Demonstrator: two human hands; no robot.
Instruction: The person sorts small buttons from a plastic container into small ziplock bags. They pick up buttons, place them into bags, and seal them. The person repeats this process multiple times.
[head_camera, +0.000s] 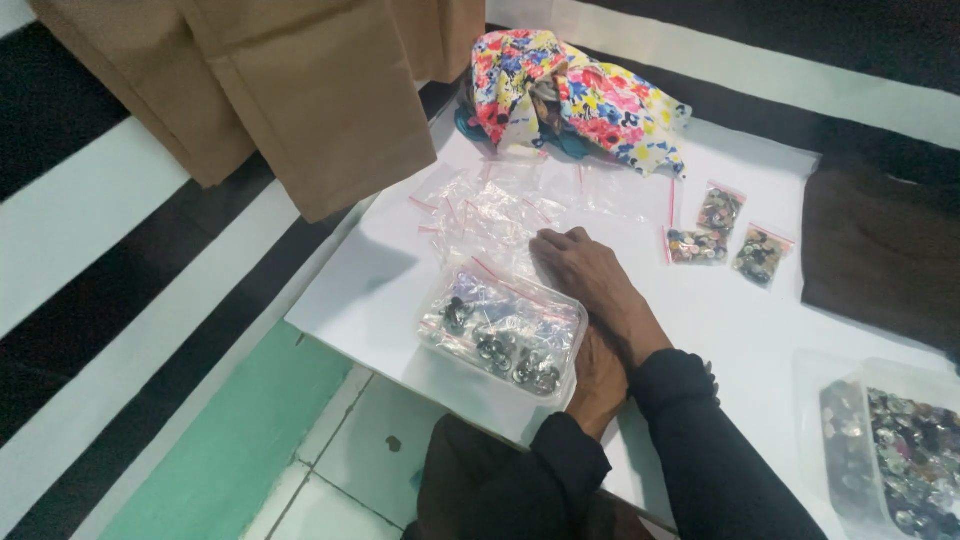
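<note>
The right hand (585, 268) lies flat, knuckles up, fingers loosely curled and holding nothing, just beside a clear tub of bagged buttons (503, 330). The left hand (597, 382) seems tucked beneath the right forearm; its grip can't be made out. Empty clear bags (480, 207) lie beyond, three filled button bags (722, 236) to the right.

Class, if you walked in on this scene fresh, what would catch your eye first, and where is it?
Probably the bright floral cloth bunched at the far edge of the white board. Next, the crossed hands, the right hand over the left hand, beside a clear tub of small bags.
</note>
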